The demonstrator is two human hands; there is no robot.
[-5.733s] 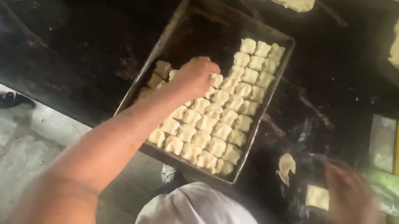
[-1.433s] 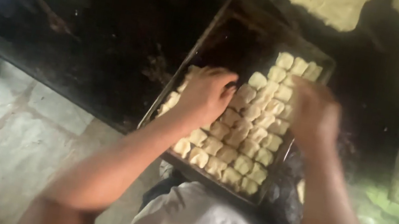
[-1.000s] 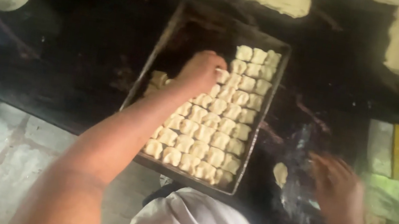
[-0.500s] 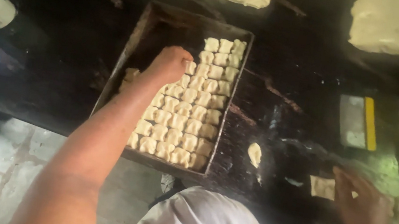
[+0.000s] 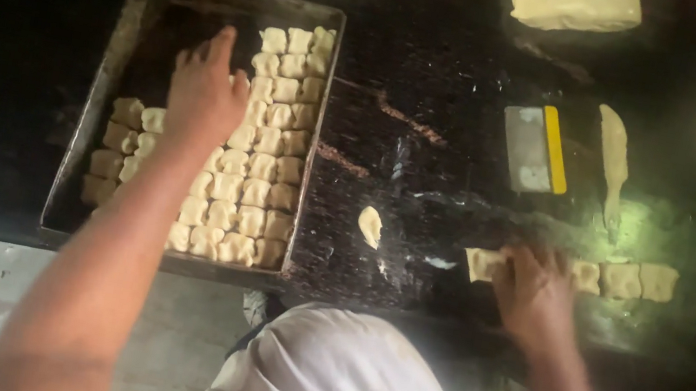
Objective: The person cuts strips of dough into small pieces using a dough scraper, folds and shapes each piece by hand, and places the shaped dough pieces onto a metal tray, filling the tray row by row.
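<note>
From my remote seat, my left hand lies spread, gripping nothing, on the dough squares in the baking tray and could dent them, while my right hand, fingers curled over the cut row, might smear those pieces together.

A bakery workroom: a dark counter holds a metal tray of cut dough squares, dough slabs along the top edge, a scraper right of centre.
</note>
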